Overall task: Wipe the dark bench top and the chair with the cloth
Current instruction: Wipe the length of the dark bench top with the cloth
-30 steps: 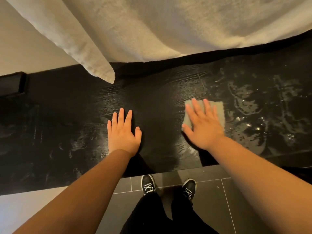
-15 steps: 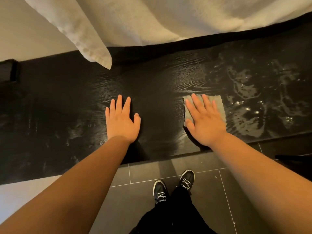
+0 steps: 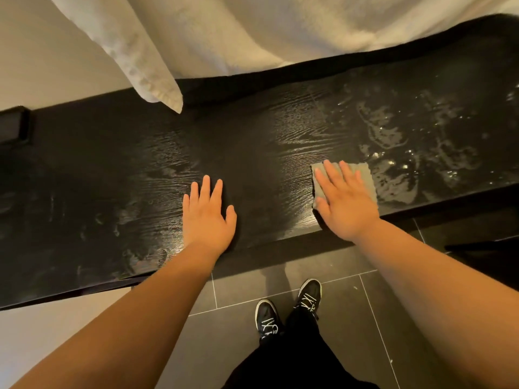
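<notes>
Looking like a bedroom, judging by white bedding [image 3: 280,32] draping across the frame's top over a dark wood-grain bench [image 3: 98,178], grey floor tiles [image 3: 219,346] below

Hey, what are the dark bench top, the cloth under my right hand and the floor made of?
The bench top looks like black-stained wood or wood-grain veneer, semi-gloss: raised grain lines catch the light, wet streaks shine. The cloth is grey, probably microfibre: matte, wavy edges, flat under the right hand. The floor is dark grey matte tile, likely ceramic or stone: pale grout lines.
</notes>
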`<state>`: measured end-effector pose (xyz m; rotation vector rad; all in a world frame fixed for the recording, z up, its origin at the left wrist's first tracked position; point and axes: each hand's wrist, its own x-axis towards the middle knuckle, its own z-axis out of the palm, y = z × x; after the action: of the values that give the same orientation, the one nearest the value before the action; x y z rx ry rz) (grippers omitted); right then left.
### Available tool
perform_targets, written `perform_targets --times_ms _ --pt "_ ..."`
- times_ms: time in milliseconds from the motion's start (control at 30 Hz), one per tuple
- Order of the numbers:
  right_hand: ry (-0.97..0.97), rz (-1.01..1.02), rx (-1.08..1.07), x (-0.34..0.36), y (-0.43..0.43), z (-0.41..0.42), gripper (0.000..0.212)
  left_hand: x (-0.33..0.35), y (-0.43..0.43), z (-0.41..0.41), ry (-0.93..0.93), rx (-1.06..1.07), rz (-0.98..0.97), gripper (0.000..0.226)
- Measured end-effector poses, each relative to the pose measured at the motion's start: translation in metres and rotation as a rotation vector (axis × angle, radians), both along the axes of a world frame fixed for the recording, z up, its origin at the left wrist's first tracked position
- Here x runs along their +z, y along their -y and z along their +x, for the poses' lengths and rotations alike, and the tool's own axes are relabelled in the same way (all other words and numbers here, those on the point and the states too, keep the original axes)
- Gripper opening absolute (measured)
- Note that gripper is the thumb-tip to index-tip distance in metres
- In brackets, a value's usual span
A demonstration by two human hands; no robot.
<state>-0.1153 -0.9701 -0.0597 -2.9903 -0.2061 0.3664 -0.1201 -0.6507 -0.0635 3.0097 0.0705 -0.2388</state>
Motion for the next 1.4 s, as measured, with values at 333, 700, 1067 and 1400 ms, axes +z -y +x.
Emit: perform_targets --times_ms 333,700,1067,1400 --pt "0.023 0.054 0.315 -0.010 -0.072 -0.035 0.065 -0.004 -0.001 -0.003 0.053 0.011 -0.029 0.069" --pt "0.038 -0.007 -0.051 -0.001 -0.049 -0.040 0.070 -0.004 0.000 -0.003 0.064 0.014 -0.035 0.069" --pt "0.013 0.019 0.059 -0.006 0.015 -0.033 0.069 -0.008 0.003 -0.003 0.075 0.038 -0.034 0.065" --pt "-0.050 0.068 0.372 -0.004 -0.008 -0.042 0.071 0.008 0.138 -0.004 -0.090 0.256 -0.180 0.064"
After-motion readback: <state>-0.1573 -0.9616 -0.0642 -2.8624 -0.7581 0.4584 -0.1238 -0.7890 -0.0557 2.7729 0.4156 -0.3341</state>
